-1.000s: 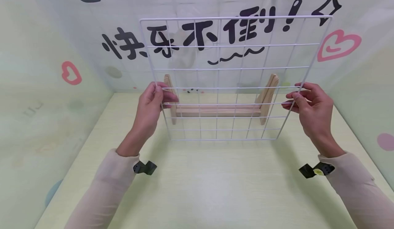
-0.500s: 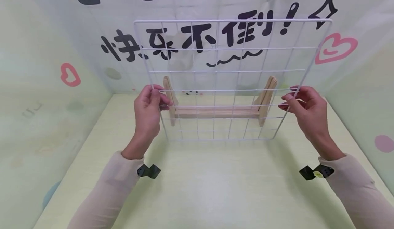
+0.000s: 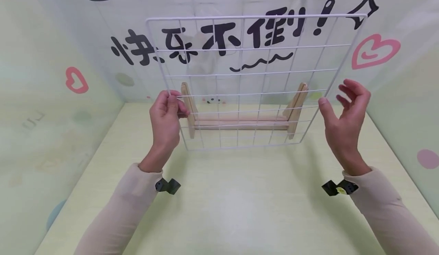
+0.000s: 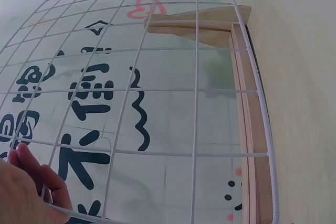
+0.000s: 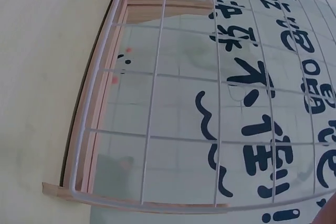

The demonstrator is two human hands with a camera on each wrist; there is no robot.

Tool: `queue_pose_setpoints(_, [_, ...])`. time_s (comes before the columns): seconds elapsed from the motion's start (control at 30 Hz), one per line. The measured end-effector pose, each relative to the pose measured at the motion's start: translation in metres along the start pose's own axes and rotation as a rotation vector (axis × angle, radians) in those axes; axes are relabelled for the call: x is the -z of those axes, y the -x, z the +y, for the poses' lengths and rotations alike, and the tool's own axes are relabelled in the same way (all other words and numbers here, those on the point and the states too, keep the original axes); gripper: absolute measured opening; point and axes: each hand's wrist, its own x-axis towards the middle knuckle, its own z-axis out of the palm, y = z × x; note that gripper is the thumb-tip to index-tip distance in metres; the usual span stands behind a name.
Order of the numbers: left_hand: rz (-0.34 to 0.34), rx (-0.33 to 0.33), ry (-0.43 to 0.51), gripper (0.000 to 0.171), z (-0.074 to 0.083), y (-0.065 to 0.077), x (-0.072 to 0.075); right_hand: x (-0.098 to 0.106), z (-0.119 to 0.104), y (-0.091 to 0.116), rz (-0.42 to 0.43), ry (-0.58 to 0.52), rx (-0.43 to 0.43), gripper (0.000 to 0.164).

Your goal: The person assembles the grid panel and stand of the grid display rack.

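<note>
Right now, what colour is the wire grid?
White, perhaps with a slight lilac tint; the wire grid shows best in the head view.

You have one white wire panel, an open grid of thin rods in a slightly thicker frame with rounded corners. It stands steeply, near side of the wooden rack, your left hand gripping its left edge, your right hand just beside its right edge.

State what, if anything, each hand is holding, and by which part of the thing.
The left hand holds the white wire grid by its left edge. The right hand, open beside the grid's right edge, grips nothing.
</note>
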Motion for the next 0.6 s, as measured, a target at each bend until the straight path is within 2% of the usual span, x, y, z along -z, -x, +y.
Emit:
queue_pose_setpoints(0.07, [-0.007,0.003,-0.003,0.016,0.001,-0.001,0.000,-0.006,-0.003,0.001,0.035,0.022,0.081,0.050])
queue_pose_setpoints(0.13, [-0.008,0.004,-0.005,0.017,0.002,-0.002,-0.001,-0.011,-0.004,0.004,0.006,0.040,0.145,0.049])
queue_pose_setpoints(0.27, [0.003,0.003,0.000,0.018,0.004,-0.002,-0.002,-0.019,-0.003,0.011,-0.164,0.123,0.243,0.044])
queue_pose_setpoints(0.4, [0.011,0.001,0.028,0.018,0.006,-0.002,-0.005,-0.025,-0.003,0.018,-0.318,0.215,0.333,0.050])
queue_pose_setpoints(0.5, [0.022,-0.008,0.047,0.017,0.008,-0.002,-0.006,-0.029,-0.005,0.019,-0.392,0.262,0.364,0.056])
queue_pose_setpoints(0.6, [0.036,-0.014,0.055,0.017,0.010,-0.003,-0.006,-0.032,-0.008,0.018,-0.404,0.293,0.397,0.054])
